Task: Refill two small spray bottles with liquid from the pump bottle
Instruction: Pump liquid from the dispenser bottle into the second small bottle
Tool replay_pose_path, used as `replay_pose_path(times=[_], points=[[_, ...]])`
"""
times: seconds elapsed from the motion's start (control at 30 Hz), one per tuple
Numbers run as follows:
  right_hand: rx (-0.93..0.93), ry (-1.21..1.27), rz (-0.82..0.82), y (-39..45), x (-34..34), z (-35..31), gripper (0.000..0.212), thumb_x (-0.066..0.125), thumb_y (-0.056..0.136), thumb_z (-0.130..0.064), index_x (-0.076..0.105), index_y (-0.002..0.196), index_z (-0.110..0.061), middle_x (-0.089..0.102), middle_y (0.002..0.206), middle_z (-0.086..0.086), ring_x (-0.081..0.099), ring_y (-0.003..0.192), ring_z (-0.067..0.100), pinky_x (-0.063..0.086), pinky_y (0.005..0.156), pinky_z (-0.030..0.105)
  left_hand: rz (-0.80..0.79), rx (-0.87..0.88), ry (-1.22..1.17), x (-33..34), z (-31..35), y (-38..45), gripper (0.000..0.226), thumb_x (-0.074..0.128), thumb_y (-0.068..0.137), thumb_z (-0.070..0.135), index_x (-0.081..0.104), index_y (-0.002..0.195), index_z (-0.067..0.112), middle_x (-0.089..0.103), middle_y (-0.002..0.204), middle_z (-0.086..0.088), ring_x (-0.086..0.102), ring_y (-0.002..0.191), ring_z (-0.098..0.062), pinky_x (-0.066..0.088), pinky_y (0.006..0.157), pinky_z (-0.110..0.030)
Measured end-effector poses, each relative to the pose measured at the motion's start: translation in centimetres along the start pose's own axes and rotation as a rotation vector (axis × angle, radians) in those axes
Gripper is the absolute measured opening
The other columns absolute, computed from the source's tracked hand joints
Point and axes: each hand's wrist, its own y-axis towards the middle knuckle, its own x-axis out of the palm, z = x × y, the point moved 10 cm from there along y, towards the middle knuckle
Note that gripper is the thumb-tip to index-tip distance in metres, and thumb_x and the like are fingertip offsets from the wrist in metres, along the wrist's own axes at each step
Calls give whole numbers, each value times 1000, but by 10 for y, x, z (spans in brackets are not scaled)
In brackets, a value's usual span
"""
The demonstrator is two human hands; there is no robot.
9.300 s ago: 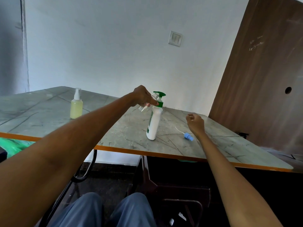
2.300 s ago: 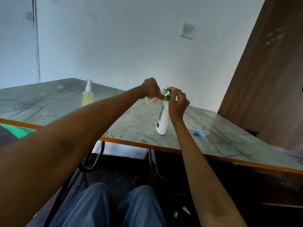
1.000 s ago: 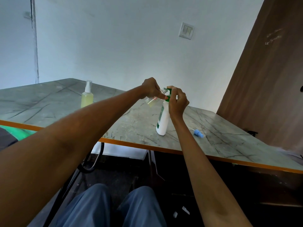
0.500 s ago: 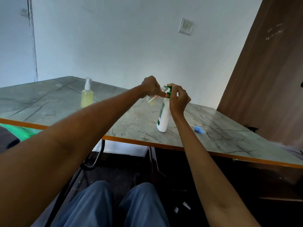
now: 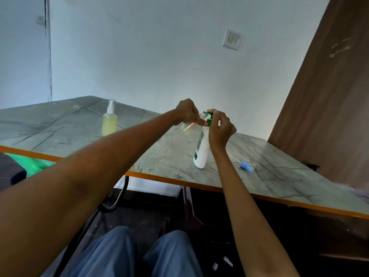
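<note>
A white pump bottle (image 5: 202, 150) with a green pump head (image 5: 209, 119) stands near the table's front edge. My right hand (image 5: 220, 128) is closed over the green pump head. My left hand (image 5: 186, 112) holds a small clear spray bottle (image 5: 187, 129), uncapped and tilted, its open neck right at the pump's nozzle; a little yellowish liquid lies in its bottom. A second small spray bottle (image 5: 109, 118), full of yellow liquid and capped with a white sprayer, stands upright at the left. A blue sprayer cap (image 5: 246, 166) with its dip tube lies on the table to the right.
The marble-pattern table (image 5: 163, 156) has an orange front edge. A brown wooden door (image 5: 329, 96) rises at the right, and a white wall lies behind. My knees in blue trousers show below the table edge. Something green (image 5: 32, 163) sits under the table at left.
Between the oldest frame and now my right hand rose from the table onto the pump head. Over the last second both hands stay at the pump with the small bottle; only the camera shifted.
</note>
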Motion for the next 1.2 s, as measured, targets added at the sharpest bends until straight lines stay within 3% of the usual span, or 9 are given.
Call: replay_pose_path(times=[0.2, 0.37, 0.53, 0.83, 1.1, 1.2], points=[[10, 56, -63, 11, 1, 4, 53, 25, 82, -44, 72, 86, -19, 73, 91, -3, 65, 87, 18, 43, 94, 49, 10, -8, -25, -1, 5, -1, 43, 83, 65, 27, 70, 89, -5, 53, 65, -4, 42, 54, -9, 34, 52, -18], [-19, 30, -40, 10, -1, -4, 53, 25, 83, -42, 72, 86, -18, 72, 91, -4, 64, 86, 16, 42, 94, 47, 6, -12, -28, -2, 6, -1, 44, 84, 64, 27, 70, 91, -5, 59, 75, -9, 48, 62, -13, 38, 56, -19], [-19, 60, -5, 3, 0, 9, 47, 31, 88, -37, 72, 88, -16, 74, 92, -2, 65, 85, 16, 46, 86, 51, 7, -20, -38, 3, 0, -3, 37, 83, 65, 25, 70, 89, 0, 56, 66, 0, 48, 58, -9, 39, 54, -17], [-3, 70, -23, 7, 2, 3, 49, 30, 85, -40, 72, 91, -15, 72, 96, -2, 65, 93, 18, 45, 92, 51, 10, -14, -66, -3, 5, -1, 45, 83, 65, 24, 70, 94, -7, 59, 70, -6, 48, 59, -10, 40, 56, -19], [-4, 66, -16, 1, 0, 6, 51, 26, 85, -41, 71, 90, -16, 72, 96, -1, 63, 91, 16, 44, 92, 50, 6, -16, -47, 5, 0, 2, 45, 83, 66, 23, 69, 97, -6, 62, 80, -6, 49, 59, -7, 41, 47, -12], [-20, 52, -24, 4, 0, 5, 51, 26, 84, -40, 72, 88, -17, 73, 94, -1, 64, 89, 17, 45, 90, 49, 19, -23, -50, 2, 0, 1, 44, 83, 65, 23, 70, 95, -6, 61, 81, -8, 47, 58, -8, 39, 51, -15]])
